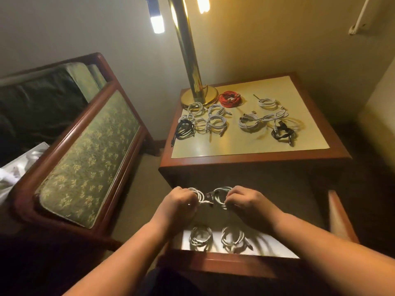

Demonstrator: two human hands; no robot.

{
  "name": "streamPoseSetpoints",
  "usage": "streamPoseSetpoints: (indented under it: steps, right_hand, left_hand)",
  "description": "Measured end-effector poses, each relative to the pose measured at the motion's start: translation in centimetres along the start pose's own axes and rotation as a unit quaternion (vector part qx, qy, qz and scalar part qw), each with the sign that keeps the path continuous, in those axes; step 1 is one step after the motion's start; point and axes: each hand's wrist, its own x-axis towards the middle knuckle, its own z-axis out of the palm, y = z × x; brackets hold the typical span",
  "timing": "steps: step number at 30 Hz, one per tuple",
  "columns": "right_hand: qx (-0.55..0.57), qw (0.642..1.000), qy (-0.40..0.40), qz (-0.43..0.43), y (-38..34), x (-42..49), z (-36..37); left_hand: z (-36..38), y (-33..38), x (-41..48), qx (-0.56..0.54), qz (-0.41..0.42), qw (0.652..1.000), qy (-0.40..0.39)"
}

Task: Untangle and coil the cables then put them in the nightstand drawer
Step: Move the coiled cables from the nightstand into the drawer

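The nightstand drawer is pulled open below the nightstand top. Two white coiled cables lie side by side in the drawer. Above the drawer, my left hand grips one white coiled cable, and my right hand grips another pale coiled cable. On the nightstand top lie several coiled cables: white ones, a red one, a black one at the left and a black one at the right.
A brass lamp base stands at the nightstand's back left corner. A wooden-framed chair with green patterned upholstery sits left of the nightstand. The drawer's right wall juts out toward me.
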Motion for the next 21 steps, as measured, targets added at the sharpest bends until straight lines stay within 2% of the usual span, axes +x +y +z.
streamPoseSetpoints:
  steps: [2, 4, 7, 13, 15, 17, 19, 21]
  right_hand:
    - [-0.007, 0.998, -0.052, 0.036, 0.2, -0.1, 2.4]
    - [-0.005, 0.989, -0.116, 0.088, 0.5, 0.0, 4.1]
    - [0.026, 0.971, -0.175, 0.158, 0.7, 0.3, 5.1]
    - [-0.001, 0.955, -0.243, 0.169, 0.2, 1.0, 5.3]
    - [-0.001, 0.959, -0.234, 0.158, -0.2, 0.7, 4.1]
    - [0.010, 0.980, -0.153, 0.130, -0.3, 0.5, 1.8]
    - [0.004, 0.994, -0.039, 0.103, 0.5, 0.4, -1.1]
    - [-0.030, 0.992, 0.060, 0.104, 2.0, 0.9, -4.8]
  left_hand:
    - [1.5, 0.4, -0.7, 0.012, -0.058, 0.994, -0.088]
    - [2.4, 1.3, -0.9, 0.035, -0.128, 0.973, -0.190]
    - [2.9, 2.6, -0.5, 0.070, -0.170, 0.940, -0.288]
    - [3.7, 3.1, -0.1, 0.084, -0.219, 0.918, -0.319]
    - [3.2, 3.4, 0.2, 0.079, -0.221, 0.915, -0.329]
    - [2.5, 3.5, 1.0, 0.067, -0.200, 0.934, -0.289]
    - [1.7, 3.7, 2.7, 0.055, -0.144, 0.972, -0.179]
    - [0.9, 4.4, 5.8, 0.007, -0.080, 0.996, -0.044]
